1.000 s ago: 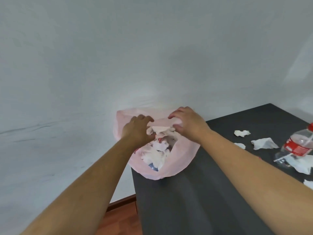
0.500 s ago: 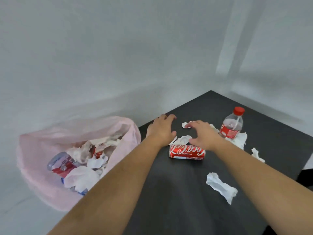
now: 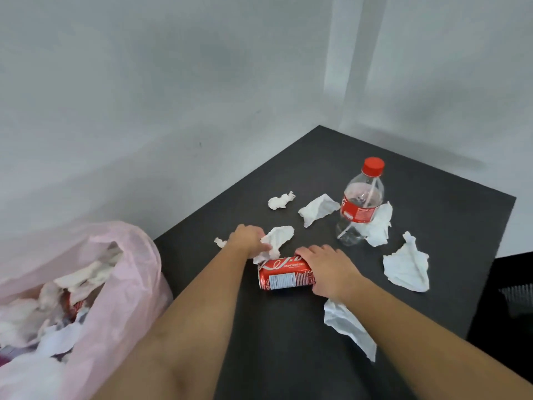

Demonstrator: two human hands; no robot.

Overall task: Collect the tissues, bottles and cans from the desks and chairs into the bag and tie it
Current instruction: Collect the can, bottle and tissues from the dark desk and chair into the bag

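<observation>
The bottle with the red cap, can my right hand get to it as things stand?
Probably yes: the bottle stands just beyond the right hand, with only bare desk between them. But that hand grips the can, so it must let go first.

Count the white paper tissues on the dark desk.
7: one in the left hand, a scrap beside it, two beyond, one under the clear plastic bottle, one further right, one by the right forearm; others may hide.

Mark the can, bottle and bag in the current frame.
can (image 3: 284,274): head view, on its red side wall.
bottle (image 3: 360,210): head view, on its red label.
bag (image 3: 129,284): head view, on the pink wall beside the mouth.
</observation>
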